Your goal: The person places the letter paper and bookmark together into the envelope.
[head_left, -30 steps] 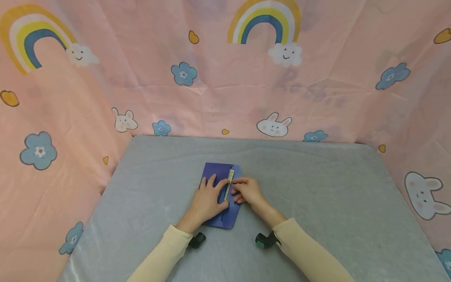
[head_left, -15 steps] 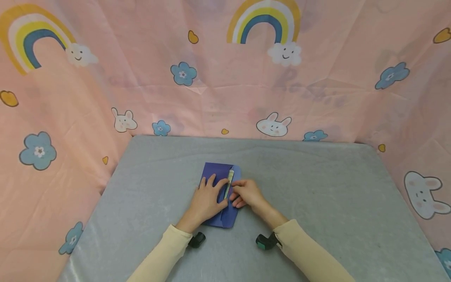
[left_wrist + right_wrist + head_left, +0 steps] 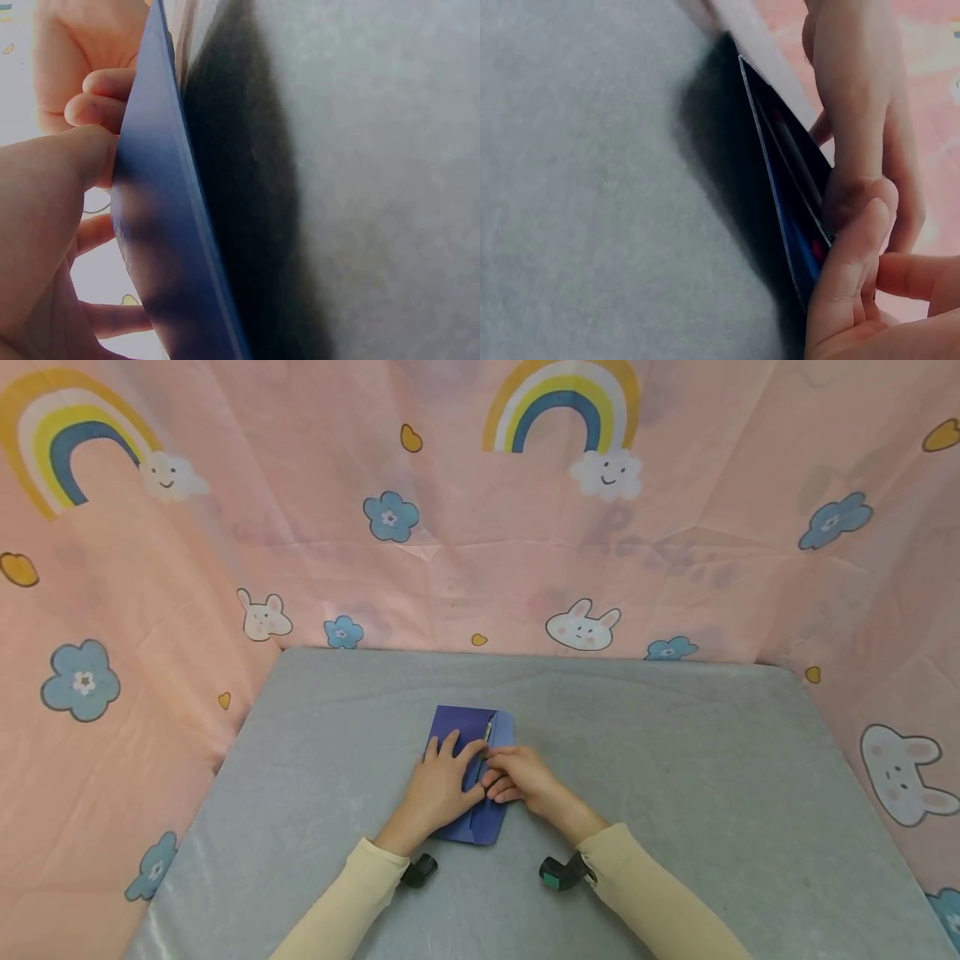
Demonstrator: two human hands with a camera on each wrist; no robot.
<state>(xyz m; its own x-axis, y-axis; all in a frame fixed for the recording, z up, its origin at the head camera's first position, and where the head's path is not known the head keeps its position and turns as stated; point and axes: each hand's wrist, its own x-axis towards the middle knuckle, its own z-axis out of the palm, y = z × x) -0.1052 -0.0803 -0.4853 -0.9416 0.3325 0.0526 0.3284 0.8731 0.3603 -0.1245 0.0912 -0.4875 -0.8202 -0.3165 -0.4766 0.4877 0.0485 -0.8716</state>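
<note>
A blue envelope (image 3: 462,722) lies on the grey cloth with its flap (image 3: 504,727) to the right. Across its front, my left hand (image 3: 438,785) rests with fingers spread, the thumb and index finger close to the long opening. A thin strip of a patterned, yellow-green paper slip (image 3: 489,728) peeks out of that opening. My right hand (image 3: 521,777) has its fingers curled at the opening, thumb and index finger pinching the slip's edge. In the right wrist view, the envelope mouth (image 3: 769,161) gapes slightly beside both hands; the fingertips partly hide the slip.
A grey cloth (image 3: 697,793) covers the table. Behind and at both sides hangs a pink printed curtain (image 3: 465,577). Dark wrist cameras, left (image 3: 420,871) and right (image 3: 558,873), sit below the cuffs.
My right hand has shifted left, toward the opening, and the slip's exposed strip has become much narrower. The left hand and the envelope have stayed in place.
</note>
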